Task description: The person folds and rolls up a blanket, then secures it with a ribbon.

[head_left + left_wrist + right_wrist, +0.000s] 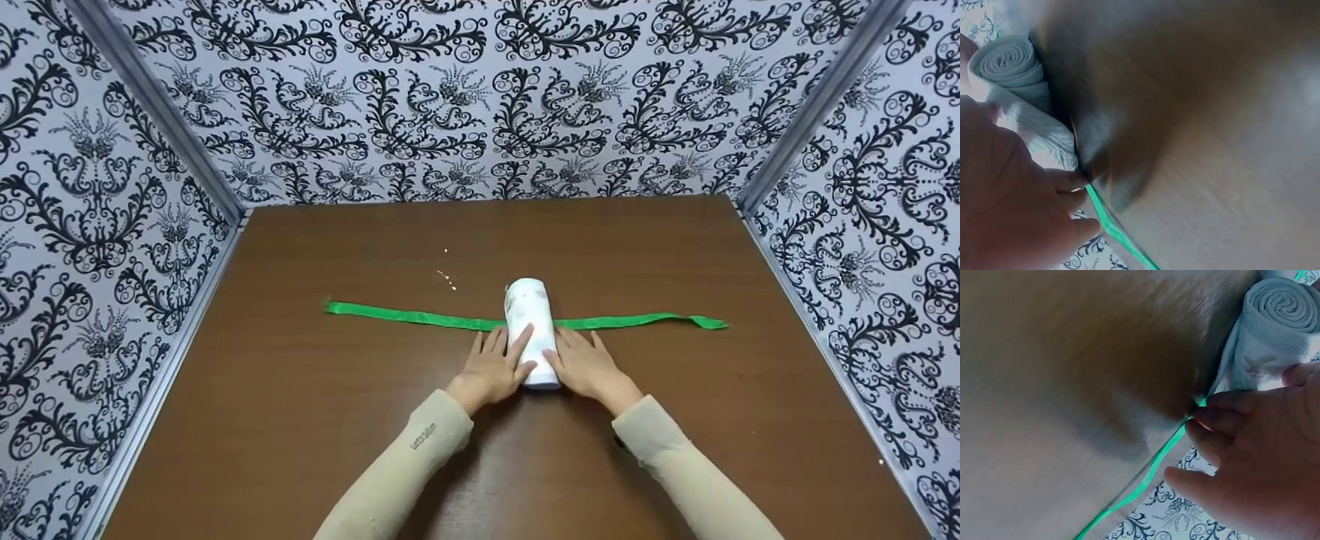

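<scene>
A tightly rolled white towel (529, 304) lies lengthwise on the brown table, across the middle of a green ribbon (420, 318). In the wrist views the towel's near end (1008, 59) shows its spiral layers. My left hand (489, 373) rests against the roll's left side, fingers extended forward and thumb on the towel. On the opposite side my right hand (592, 367) touches the roll with its fingers nearly straight and its thumb on the towel. The fingertips of both hands are close to the ribbon (1151, 472). The stretch of ribbon beneath the roll is hidden.
Patterned black-and-white walls (450, 112) enclose the table (337, 450) at the back and both sides, with grey metal strips along the corners. A few small pale specks (448, 280) show on the table beyond the ribbon, left of the roll.
</scene>
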The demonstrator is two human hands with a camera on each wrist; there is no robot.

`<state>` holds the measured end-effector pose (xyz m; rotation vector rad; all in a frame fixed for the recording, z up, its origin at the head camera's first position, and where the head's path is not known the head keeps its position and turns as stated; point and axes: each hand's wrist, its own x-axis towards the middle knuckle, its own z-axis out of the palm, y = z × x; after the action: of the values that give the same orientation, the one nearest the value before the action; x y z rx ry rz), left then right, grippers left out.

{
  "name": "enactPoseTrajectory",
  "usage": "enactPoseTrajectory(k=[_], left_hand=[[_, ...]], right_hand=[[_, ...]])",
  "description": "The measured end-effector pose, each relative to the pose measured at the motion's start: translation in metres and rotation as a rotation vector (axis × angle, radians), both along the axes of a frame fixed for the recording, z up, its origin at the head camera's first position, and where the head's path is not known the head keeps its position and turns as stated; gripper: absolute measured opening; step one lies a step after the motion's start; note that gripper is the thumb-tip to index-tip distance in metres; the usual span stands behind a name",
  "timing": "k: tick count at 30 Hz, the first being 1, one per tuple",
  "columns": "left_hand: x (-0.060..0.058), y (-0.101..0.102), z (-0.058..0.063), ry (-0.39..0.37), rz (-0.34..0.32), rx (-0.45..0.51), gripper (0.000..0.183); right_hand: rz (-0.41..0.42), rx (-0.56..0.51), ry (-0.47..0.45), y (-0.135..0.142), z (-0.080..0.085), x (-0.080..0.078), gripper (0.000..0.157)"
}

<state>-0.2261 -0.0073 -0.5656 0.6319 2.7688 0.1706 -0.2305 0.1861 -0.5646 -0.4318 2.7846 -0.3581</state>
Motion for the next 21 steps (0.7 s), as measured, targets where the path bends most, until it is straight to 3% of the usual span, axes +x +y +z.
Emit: enactPoseTrajectory(k=[11,21], left_hand=[[0.027,0.001,0.001,0.015,-0.007,-0.023,0.062],[0.039,0.002,-0.006,0.018,0.018,-0.024,0.063]], right_hand=[[0.021,0.01,-0.001,-0.001,0.001,0.024,0.06],[0.032,0.014,0.007,-0.002,0.001,0.039,0.06]])
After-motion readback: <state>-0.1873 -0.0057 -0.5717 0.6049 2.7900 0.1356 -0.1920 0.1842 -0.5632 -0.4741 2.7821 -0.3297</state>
